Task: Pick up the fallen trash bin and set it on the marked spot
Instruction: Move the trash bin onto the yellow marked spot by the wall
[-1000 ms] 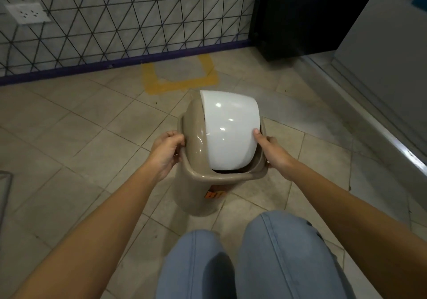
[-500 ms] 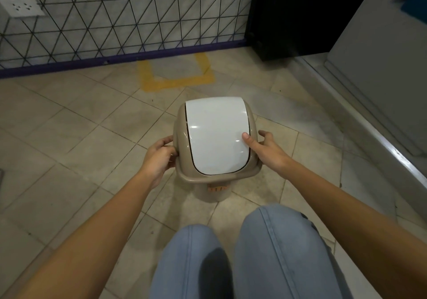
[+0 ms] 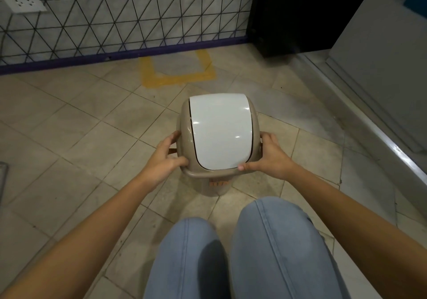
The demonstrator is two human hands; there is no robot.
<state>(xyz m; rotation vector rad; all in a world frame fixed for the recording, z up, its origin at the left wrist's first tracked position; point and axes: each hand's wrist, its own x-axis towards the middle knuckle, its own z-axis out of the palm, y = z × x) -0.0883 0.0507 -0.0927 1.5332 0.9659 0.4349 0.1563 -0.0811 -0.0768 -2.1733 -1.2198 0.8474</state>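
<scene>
- Head view: the bin (image 3: 203, 184) stands upright, its long axis vertical, seen almost from straight above, so its top fills most of what shows.
- Its white swing lid (image 3: 220, 130) faces up toward the camera and sits shut in the tan collar; the curved end of the lid points toward the knees (image 3: 231, 252), the straight end toward the wall (image 3: 115, 17).
- Nothing of the inside of the bin shows, so its contents cannot be told.
- An orange label on the bin body peeks out below the collar on the near side.
- The left hand (image 3: 165, 160) has its grip closed on the left side of the collar, thumb on the near rim, fingers round the far side.
- The right hand (image 3: 269, 156) has its grip closed on the right side of the collar, thumb lying along the near rim by the lid's edge.
- The bin is between the two hands, over the tiled floor (image 3: 57, 137), just ahead of the knees; whether its base touches the floor cannot be told.
- The yellow mark (image 3: 178, 77) lies on the floor beyond the bin, against the purple skirting; the bin is apart from it.
</scene>
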